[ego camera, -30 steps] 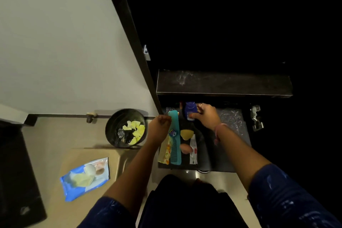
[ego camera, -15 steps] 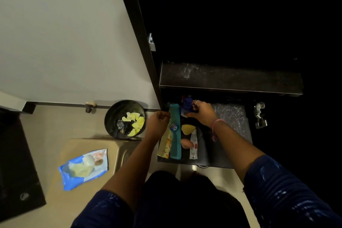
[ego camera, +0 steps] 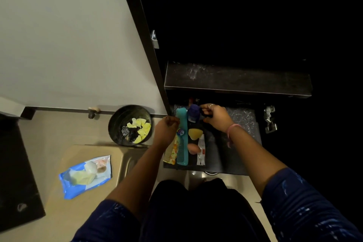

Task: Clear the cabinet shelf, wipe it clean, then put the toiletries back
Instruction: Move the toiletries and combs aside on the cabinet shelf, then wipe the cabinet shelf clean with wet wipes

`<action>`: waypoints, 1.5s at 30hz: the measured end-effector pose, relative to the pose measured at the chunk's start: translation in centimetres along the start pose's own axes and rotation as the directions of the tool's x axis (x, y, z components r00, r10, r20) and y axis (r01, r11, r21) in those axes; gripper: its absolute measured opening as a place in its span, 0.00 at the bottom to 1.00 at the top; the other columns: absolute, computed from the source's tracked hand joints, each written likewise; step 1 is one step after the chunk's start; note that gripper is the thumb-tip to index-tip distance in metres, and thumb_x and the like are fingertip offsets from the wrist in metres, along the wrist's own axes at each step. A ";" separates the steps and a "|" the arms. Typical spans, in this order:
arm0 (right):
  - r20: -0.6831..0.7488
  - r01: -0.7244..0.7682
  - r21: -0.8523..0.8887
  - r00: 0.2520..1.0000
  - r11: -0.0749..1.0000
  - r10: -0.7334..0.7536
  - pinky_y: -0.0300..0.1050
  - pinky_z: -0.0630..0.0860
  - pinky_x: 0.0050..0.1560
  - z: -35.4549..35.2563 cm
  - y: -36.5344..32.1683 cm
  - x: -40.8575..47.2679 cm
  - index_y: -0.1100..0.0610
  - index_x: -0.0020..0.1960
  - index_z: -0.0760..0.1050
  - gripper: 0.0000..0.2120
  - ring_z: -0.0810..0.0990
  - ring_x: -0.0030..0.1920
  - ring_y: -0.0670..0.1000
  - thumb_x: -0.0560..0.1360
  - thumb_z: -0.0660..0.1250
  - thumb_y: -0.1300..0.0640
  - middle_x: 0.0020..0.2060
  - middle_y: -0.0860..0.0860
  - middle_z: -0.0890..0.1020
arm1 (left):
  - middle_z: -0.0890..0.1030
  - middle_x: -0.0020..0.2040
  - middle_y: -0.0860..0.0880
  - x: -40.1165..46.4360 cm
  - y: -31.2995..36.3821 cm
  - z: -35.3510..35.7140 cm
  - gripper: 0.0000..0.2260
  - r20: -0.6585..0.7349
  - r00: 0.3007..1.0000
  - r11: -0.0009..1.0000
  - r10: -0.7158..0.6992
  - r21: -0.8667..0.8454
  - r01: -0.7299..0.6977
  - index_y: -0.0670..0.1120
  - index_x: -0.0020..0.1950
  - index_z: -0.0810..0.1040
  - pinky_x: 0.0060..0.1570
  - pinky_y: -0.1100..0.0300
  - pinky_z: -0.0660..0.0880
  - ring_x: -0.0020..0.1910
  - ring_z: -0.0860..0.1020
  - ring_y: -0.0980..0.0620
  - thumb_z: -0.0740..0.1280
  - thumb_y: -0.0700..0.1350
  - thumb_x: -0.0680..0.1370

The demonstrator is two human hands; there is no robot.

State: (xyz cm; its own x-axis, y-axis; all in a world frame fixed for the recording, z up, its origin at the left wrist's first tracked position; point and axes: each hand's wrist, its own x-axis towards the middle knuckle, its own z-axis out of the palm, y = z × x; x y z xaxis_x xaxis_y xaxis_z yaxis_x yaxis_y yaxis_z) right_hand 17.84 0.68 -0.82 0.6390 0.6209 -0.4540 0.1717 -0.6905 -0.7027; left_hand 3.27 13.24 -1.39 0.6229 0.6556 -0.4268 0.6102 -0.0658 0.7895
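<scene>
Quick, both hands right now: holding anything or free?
Left hand: fingers curled, beside the teal comb; whether it holds anything cannot be told.
Right hand: fingers curled beside the blue bottle; grip unclear.

Head cam, 1 view: worn high, faces fwd/down onto cabinet shelf [ego camera: 237,82], forearms near; wide-angle.

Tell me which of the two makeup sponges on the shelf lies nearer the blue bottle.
The yellow sponge. It lies just below the blue bottle, while the pink sponge sits further toward the shelf's front edge, beside the teal comb.
</scene>
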 end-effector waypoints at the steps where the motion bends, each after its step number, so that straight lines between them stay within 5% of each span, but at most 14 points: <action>1: -0.025 0.009 0.005 1.000 1.000 -0.009 0.42 0.71 0.65 0.0 0.2 -0.1 0.61 0.65 0.72 0.23 0.78 0.59 0.51 0.71 0.67 0.71 0.58 0.54 0.79 | 0.81 0.52 0.45 -0.2 0.0 0.0 0.09 -0.003 1.000 1.000 0.003 -0.002 -0.003 0.39 0.56 0.78 0.37 0.74 0.69 0.47 0.76 0.55 0.63 0.37 0.78; 9: -0.358 0.041 0.147 0.934 0.988 0.014 0.36 0.74 0.56 -1.4 0.2 -2.1 0.64 0.58 0.77 0.12 0.79 0.50 0.48 0.75 0.64 0.67 0.51 0.57 0.82 | 0.80 0.47 0.48 -1.9 -1.2 0.1 0.06 -0.036 0.999 0.998 0.011 -0.057 -0.013 0.42 0.50 0.78 0.42 0.63 0.73 0.47 0.78 0.52 0.62 0.39 0.78; 12: -0.490 0.066 0.174 0.871 0.983 0.028 0.29 0.71 0.45 -2.0 -0.5 -3.5 0.62 0.55 0.79 0.10 0.79 0.45 0.48 0.75 0.64 0.65 0.47 0.55 0.83 | 0.79 0.47 0.48 -2.7 -1.7 0.0 0.07 -0.055 0.998 0.998 -0.017 -0.067 0.014 0.40 0.52 0.77 0.38 0.68 0.71 0.46 0.76 0.53 0.62 0.38 0.78; 15: -0.561 0.141 0.215 0.828 0.967 0.004 0.33 0.76 0.44 -2.1 -1.8 -5.3 0.58 0.52 0.79 0.09 0.81 0.42 0.50 0.76 0.63 0.64 0.43 0.55 0.83 | 0.79 0.50 0.46 -3.3 -2.4 -0.5 0.08 -0.041 0.999 0.996 -0.028 -0.084 0.024 0.40 0.54 0.77 0.38 0.67 0.72 0.47 0.77 0.52 0.61 0.38 0.78; 20: -0.588 0.294 0.239 0.802 0.925 -0.104 0.25 0.72 0.36 0.6 -6.4 -8.5 0.57 0.50 0.80 0.08 0.73 0.32 0.39 0.74 0.64 0.65 0.38 0.52 0.81 | 0.81 0.50 0.46 -4.1 -4.1 -3.2 0.05 -0.023 0.998 0.985 -0.060 -0.164 0.056 0.43 0.52 0.77 0.53 0.52 0.78 0.50 0.80 0.49 0.63 0.40 0.78; 24: -0.537 0.340 0.289 0.831 0.895 -0.143 0.28 0.74 0.39 5.7 -10.5 -10.1 0.55 0.50 0.80 0.08 0.76 0.35 0.37 0.75 0.65 0.64 0.38 0.46 0.80 | 0.81 0.48 0.46 -4.8 -6.1 -7.3 0.07 -0.066 0.997 0.989 -0.047 -0.145 0.037 0.41 0.52 0.79 0.52 0.56 0.76 0.48 0.80 0.49 0.63 0.38 0.77; 32: -0.461 0.310 0.308 0.876 0.899 -0.144 0.33 0.74 0.39 19.3 -16.7 -10.5 0.56 0.49 0.80 0.06 0.74 0.33 0.39 0.74 0.66 0.63 0.36 0.52 0.81 | 0.79 0.39 0.49 -6.6 -13.9 -17.8 0.07 -0.009 0.998 0.997 -0.060 -0.039 0.060 0.46 0.47 0.78 0.34 0.67 0.73 0.35 0.76 0.55 0.63 0.37 0.75; 36: -0.325 0.199 0.379 0.943 0.904 -0.071 0.35 0.74 0.40 27.3 -18.2 -9.3 0.59 0.50 0.80 0.06 0.74 0.33 0.44 0.75 0.66 0.62 0.32 0.50 0.78 | 0.82 0.50 0.41 -6.8 -19.9 -23.0 0.08 -0.016 0.989 0.988 -0.144 0.057 0.144 0.39 0.53 0.79 0.52 0.59 0.75 0.50 0.80 0.46 0.62 0.36 0.76; 40: -0.112 0.052 0.295 0.994 0.954 -0.020 0.36 0.72 0.47 35.2 -18.3 -7.0 0.58 0.52 0.80 0.07 0.77 0.42 0.44 0.76 0.64 0.61 0.41 0.47 0.79 | 0.77 0.60 0.41 -6.9 -24.9 -28.0 0.14 -0.045 0.960 0.948 -0.276 0.155 0.280 0.36 0.61 0.75 0.58 0.59 0.68 0.61 0.75 0.45 0.63 0.35 0.75; 45: 0.202 -0.171 0.039 0.966 0.985 0.160 0.42 0.72 0.54 43.0 -16.6 -4.7 0.60 0.57 0.78 0.12 0.78 0.56 0.58 0.75 0.64 0.59 0.54 0.58 0.81 | 0.76 0.63 0.40 -5.5 -29.9 -31.0 0.18 -0.004 0.927 0.899 -0.375 0.242 0.365 0.37 0.65 0.72 0.61 0.58 0.68 0.63 0.73 0.44 0.65 0.38 0.76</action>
State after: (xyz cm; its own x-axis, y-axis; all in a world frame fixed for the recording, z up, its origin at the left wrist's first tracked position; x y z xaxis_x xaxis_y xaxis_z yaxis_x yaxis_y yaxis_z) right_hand -20.21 25.16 -10.58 0.4930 0.5649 -0.6617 0.0310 -0.7715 -0.6355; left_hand -33.61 34.90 -8.96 0.3467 0.6352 -0.6901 0.8943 -0.0018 0.4476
